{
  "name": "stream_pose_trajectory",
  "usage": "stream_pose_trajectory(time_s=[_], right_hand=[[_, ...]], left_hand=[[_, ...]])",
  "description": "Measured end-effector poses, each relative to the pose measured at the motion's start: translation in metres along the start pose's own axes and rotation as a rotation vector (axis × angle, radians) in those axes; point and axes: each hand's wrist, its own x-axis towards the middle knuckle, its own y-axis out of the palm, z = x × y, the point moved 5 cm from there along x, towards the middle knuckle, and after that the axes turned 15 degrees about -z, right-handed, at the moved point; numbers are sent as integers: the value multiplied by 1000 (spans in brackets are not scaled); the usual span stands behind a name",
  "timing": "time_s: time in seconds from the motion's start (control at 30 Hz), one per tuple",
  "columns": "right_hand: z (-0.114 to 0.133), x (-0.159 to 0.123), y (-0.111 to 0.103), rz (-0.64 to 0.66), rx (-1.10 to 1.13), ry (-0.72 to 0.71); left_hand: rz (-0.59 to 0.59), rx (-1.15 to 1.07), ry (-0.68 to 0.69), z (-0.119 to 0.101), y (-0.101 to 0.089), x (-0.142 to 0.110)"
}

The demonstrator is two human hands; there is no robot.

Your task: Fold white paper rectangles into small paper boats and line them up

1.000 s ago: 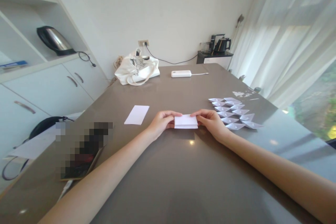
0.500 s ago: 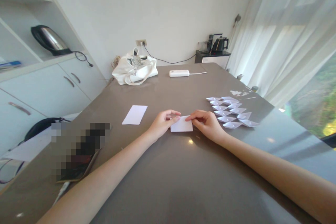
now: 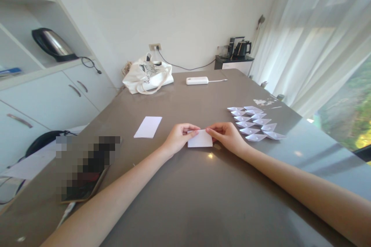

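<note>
A small white rectangle of paper, which looks folded, is held between my two hands over the middle of the table. My left hand pinches its upper left corner, thumb on the near face and fingers behind. At the upper right corner my right hand grips it the same way. Left of the hands lies a stack of white paper sheets. To the right, several folded paper boats sit in two slanting rows.
On the grey table, a white bag and a white power bank with a short cable lie at the back. Paper scraps are at the right. A blurred-out device with a cable lies at the left edge.
My right hand's thumb and fingers have shifted from lying over the paper's top to pinching its upper right corner. The left hand has barely moved.
</note>
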Motion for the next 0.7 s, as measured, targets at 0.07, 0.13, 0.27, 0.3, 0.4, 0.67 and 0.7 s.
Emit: stream_pose_trajectory(time_s=[0.07,0.13,0.27,0.3,0.4,0.67,0.7], right_hand=[[0,0,-1,-5,0,-15],[0,0,-1,-10,-11,-34],[0,-1,-1,-14,-26,-46],[0,-1,-1,-15,-26,-44],[1,-1,-1,-21,-33,-44],[1,-1,-2,-27,-61,-74],[1,-1,-2,-27,-69,-74]], left_hand=[[0,3,-3,-1,0,0],[-1,6,-8,-1,0,-1],[-6,13,-16,0,0,-1],[-7,13,-17,0,0,-1],[-10,15,-10,1,0,-1],[-3,24,-15,0,0,-1],[-2,25,-17,0,0,-1]])
